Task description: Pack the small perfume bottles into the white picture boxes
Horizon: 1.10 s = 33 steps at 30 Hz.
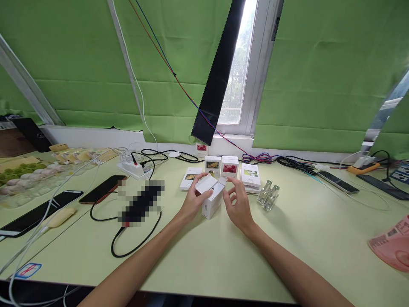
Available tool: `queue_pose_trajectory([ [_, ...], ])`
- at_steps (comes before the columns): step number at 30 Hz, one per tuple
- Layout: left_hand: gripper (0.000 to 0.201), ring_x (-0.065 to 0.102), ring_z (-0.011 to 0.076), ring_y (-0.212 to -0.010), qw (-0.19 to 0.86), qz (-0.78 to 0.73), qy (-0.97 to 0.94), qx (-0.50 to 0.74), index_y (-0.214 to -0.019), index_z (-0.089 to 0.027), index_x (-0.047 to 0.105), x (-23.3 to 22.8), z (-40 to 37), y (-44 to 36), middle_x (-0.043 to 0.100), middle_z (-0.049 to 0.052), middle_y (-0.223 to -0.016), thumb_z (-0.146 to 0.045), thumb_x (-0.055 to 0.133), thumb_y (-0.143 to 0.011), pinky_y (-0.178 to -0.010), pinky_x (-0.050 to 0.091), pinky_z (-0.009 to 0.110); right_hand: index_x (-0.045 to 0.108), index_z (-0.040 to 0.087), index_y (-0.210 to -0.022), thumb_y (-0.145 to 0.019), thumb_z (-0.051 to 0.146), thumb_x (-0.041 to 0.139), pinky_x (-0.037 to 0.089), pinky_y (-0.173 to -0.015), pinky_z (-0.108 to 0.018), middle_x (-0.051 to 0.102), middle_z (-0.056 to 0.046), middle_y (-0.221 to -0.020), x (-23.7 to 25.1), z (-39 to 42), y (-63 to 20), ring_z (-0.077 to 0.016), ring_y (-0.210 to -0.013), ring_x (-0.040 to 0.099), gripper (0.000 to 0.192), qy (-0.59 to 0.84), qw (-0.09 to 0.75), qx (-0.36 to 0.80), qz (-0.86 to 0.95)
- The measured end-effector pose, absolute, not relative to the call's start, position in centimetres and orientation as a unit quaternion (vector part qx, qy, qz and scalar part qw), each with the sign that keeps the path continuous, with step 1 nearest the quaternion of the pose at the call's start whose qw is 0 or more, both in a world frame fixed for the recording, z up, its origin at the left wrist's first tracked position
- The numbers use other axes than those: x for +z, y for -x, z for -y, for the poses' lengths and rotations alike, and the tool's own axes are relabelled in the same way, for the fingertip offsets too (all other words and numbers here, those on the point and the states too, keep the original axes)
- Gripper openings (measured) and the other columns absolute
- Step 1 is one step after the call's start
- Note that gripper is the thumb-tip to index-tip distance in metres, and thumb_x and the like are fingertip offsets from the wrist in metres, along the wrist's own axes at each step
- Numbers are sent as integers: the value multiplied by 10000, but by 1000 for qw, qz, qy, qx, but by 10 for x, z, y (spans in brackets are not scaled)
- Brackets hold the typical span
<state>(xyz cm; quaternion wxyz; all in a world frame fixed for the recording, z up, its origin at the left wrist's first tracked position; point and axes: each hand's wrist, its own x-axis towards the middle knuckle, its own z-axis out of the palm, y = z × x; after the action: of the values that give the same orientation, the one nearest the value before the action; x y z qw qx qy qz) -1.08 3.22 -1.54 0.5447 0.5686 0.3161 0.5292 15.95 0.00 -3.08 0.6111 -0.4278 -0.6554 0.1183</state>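
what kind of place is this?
Probably an improvised recording or workshop bench indoors, not a home kitchen. Green cloth covers the wall and window, phones and a power strip with cables lie on the table, and the left hand and right hand handle a small white box.

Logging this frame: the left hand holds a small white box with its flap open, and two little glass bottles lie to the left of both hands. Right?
Not quite. In the head view the glass bottles lie to the right of both hands; the left hand does hold the open-flapped white box.

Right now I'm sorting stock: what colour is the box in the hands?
White box, flap open, seen in the head view.
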Motion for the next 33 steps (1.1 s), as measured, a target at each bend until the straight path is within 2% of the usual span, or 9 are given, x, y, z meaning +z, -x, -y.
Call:
queue_pose_trajectory([
  [3,629,665,243,-1058,531,-327,-573,531,-1348,-307,531,-18,-34,11,696,60,-1205,-397,802,-787,-829,520,316,581,252,-1278,-1000,265,502,508,-496,-225,580,-98,-1248,-30,1,-159,-118,-725,592,289,424,601,136,664],
  [10,406,680,229,-989,524,-317,-588,528,-1160,-250,669,-16,-36,12,729,45,-1108,-394,791,-801,-821,513,303,688,241,-1207,-998,272,507,526,-518,-242,610,-105,-1206,-29,3,-158,-105,-681,605,278,409,601,144,671],
  [15,305,673,258,-1107,505,-298,-612,531,-1107,-251,712,-10,-35,12,728,58,-1190,-359,766,-827,-900,526,336,719,247,-1218,-994,259,507,529,-519,-231,642,-119,-1224,-32,1,-158,-134,-771,649,309,396,600,150,679],
  [19,251,663,281,-1174,487,-287,-633,530,-1094,-255,742,-5,-33,12,734,68,-1215,-336,729,-856,-978,523,382,716,243,-1231,-983,255,514,528,-501,-232,670,-116,-1225,-32,0,-157,-126,-723,636,319,392,597,161,681],
  [26,301,615,306,-1289,477,-256,-672,505,-1152,-233,747,-4,-28,12,700,99,-1327,-339,716,-871,-1064,501,413,719,224,-1144,-980,254,492,508,-489,-213,676,-107,-1173,-27,2,-158,-147,-781,657,282,396,590,181,679],
  [33,437,586,319,-1323,443,-252,-708,488,-1225,-237,716,-3,-25,12,673,110,-1369,-368,794,-816,-1101,476,435,716,213,-1052,-984,254,483,513,-515,-218,663,-100,-1148,-26,3,-158,-160,-829,662,246,401,596,191,669],
])
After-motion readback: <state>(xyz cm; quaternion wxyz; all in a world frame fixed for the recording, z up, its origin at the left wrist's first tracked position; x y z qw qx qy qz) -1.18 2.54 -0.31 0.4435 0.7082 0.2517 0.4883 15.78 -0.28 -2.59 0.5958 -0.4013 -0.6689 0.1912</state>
